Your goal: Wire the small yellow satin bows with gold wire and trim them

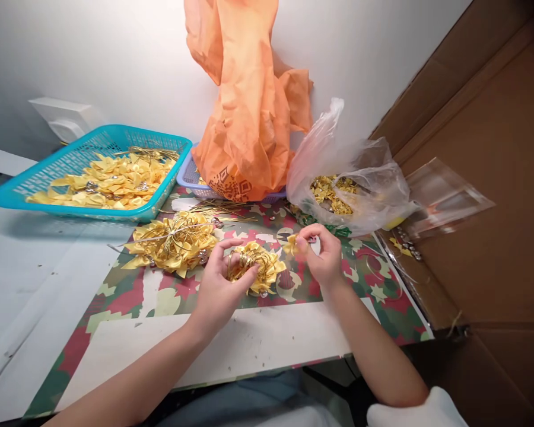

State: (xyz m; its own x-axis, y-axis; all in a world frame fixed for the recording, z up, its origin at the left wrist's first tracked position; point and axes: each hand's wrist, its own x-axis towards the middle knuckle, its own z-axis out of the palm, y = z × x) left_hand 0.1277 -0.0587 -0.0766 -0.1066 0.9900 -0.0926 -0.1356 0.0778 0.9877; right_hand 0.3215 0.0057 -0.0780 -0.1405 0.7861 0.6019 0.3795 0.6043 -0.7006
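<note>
My left hand [225, 276] is curled round a small bunch of yellow ribbon flowers [267, 270] with looped gold wire stems, its thumb and fingers closed on the wires. To its right, my right hand [323, 255] pinches a single yellow ribbon flower [291, 245] between thumb and forefinger, a little apart from the bunch. Left of my hands lies a larger pile of yellow ribbon flowers [173, 243], with gold wires and a pale tie across its top. Small shiny silver beads show at the edges of both groups.
A teal basket [164, 196] of yellow flowers stands at the back left. Behind my hands, an orange bag [249, 130] rests on a lilac basket [187, 175]. An open clear plastic bag [378, 201] holds gold pieces. Cardboard [485, 178] walls the right side; loose gold wires [222, 209] lie mid-table.
</note>
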